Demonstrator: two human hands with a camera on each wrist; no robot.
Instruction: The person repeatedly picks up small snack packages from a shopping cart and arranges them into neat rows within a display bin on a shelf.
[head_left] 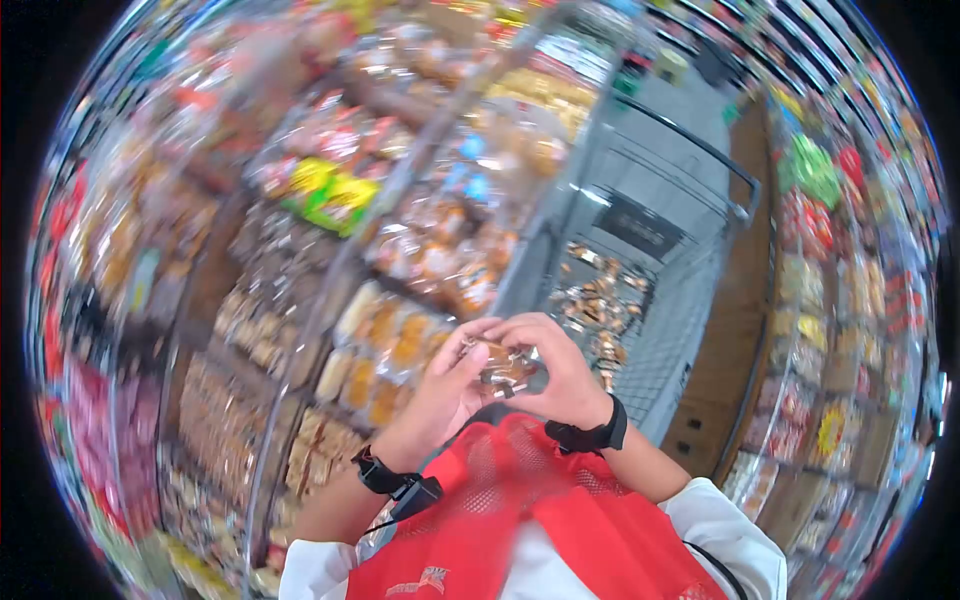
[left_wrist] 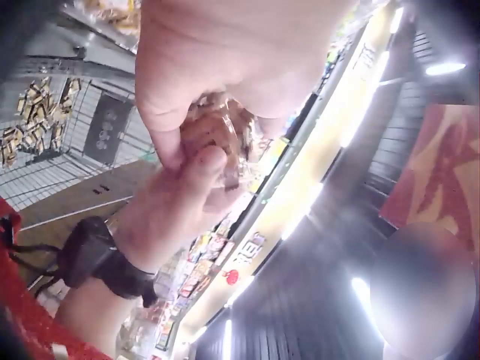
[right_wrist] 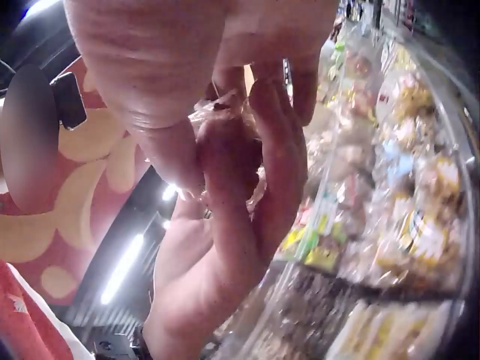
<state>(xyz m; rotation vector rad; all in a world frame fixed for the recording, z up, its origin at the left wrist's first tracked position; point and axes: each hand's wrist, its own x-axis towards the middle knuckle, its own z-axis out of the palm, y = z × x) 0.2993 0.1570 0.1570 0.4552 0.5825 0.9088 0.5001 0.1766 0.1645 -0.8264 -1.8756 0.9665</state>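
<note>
Brown packet [head_left: 506, 370] lies between left grip [head_left: 456, 382] and right grip [head_left: 560, 372].

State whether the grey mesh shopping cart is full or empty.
The cart is partly filled: small, shiny brownish packets lie scattered across its bottom.

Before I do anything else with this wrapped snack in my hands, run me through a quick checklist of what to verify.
1. Grip on the wrapped snack: ok, left hand and right hand both hold it.
2. One hand free: not ok, both are occupied.
3. Wrapper sealed and undamaged: cannot tell, fingers cover much of it.
4. Cart open on top: ok, its inside shows in the head view.
5. Cart bare inside: not ok, many small packets lie in it.
</note>
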